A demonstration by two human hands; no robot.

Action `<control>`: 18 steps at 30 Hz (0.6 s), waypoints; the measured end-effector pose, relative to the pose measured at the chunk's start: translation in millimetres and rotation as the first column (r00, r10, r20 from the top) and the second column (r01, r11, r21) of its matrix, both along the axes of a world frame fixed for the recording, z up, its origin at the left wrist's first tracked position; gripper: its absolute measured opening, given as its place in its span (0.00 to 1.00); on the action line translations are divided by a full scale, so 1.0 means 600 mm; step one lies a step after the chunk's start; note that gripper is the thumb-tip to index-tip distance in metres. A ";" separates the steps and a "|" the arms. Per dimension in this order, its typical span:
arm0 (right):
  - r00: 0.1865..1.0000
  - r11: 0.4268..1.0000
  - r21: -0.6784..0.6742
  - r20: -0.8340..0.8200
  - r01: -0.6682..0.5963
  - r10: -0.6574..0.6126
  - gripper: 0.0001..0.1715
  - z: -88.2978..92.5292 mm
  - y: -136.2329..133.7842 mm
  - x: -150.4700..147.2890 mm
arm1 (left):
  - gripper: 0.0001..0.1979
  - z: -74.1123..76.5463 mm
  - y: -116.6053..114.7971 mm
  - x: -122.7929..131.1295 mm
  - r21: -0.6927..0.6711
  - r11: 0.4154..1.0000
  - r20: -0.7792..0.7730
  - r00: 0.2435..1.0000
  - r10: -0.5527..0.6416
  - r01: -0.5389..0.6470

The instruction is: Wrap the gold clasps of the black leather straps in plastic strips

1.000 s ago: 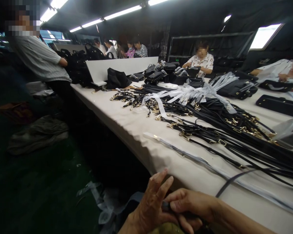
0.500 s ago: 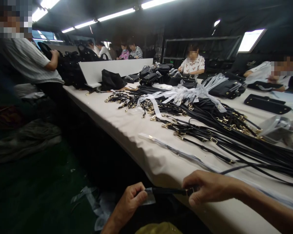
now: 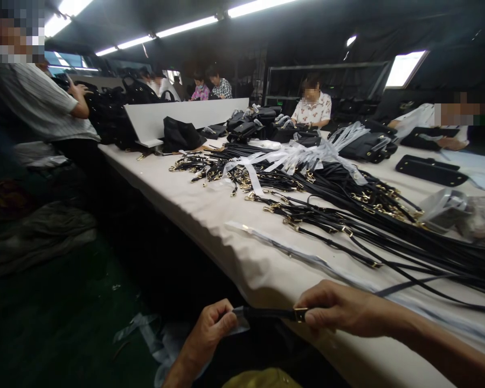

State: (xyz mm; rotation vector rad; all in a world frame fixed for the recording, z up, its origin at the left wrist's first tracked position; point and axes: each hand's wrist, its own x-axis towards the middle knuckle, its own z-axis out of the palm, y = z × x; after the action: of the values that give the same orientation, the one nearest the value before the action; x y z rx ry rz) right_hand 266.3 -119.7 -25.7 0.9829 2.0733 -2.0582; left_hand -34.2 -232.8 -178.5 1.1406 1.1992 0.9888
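Note:
A black strap (image 3: 270, 313) runs between my two hands, just off the table's near edge. My left hand (image 3: 210, 330) is closed, thumb on top, pinching the strap's end where a clear plastic sleeve (image 3: 241, 319) covers it. Closed around the strap by its gold buckle (image 3: 300, 314) is my right hand (image 3: 334, 308). Past my right hand, a strip of strap trails over the table to the right. On the table lies a long strap in clear plastic (image 3: 285, 248), and beyond it a heap of black straps (image 3: 331, 221) with gold clasps.
Clear plastic strips (image 3: 295, 160) lie across the strap heap on the pale-covered table (image 3: 186, 207). Behind them are black bags (image 3: 250, 126) and a white board (image 3: 186, 119). A person (image 3: 44, 102) stands at the left; others sit across the table. Plastic scraps (image 3: 147, 337) are on the floor.
My right hand's fingers have shifted on the strap, so the gold buckle now shows plainly beside the thumb. Both hands sit slightly further left in view. The standing person's hand has moved.

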 end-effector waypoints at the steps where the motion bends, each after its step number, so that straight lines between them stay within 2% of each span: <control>1: 1.000 1.000 0.000 0.003 0.020 -0.020 0.22 -0.004 -0.001 -0.002 | 0.27 0.002 -0.001 0.001 -0.001 1.000 0.001 1.000 0.003 -0.003; 4: 0.995 0.996 0.011 0.043 0.090 -0.090 0.24 -0.012 -0.003 -0.006 | 0.28 0.012 -0.003 0.005 -0.019 1.000 -0.001 1.000 -0.019 0.019; 7: 0.993 0.995 0.023 0.053 0.100 -0.101 0.28 -0.010 -0.004 -0.006 | 0.30 0.020 -0.007 0.008 -0.069 0.995 0.014 0.997 -0.072 0.073; 10: 1.000 0.999 -0.036 -0.012 0.009 -0.010 0.31 0.004 -0.005 -0.005 | 0.30 0.021 -0.009 0.009 -0.100 0.989 0.067 0.992 -0.104 0.110; 13: 0.997 0.993 -0.100 -0.058 -0.058 0.052 0.34 0.008 -0.008 -0.005 | 0.28 0.019 -0.007 0.008 -0.073 0.994 0.063 0.995 -0.077 0.082; 15: 1.000 0.998 -0.065 -0.012 0.015 -0.016 0.35 0.000 -0.010 -0.007 | 0.27 0.019 -0.006 0.007 -0.060 0.996 0.046 0.997 -0.062 0.065; 18: 0.984 0.987 0.078 0.101 0.137 -0.145 0.30 -0.016 -0.010 -0.012 | 0.27 0.025 -0.005 0.005 -0.053 0.997 0.036 0.998 -0.048 0.050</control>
State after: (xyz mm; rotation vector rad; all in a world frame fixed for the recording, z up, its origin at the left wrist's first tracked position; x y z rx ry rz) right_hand 258.9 -125.5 -35.3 1.2563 2.0919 -1.9568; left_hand -31.0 -235.8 -163.6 1.1010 1.1585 0.9299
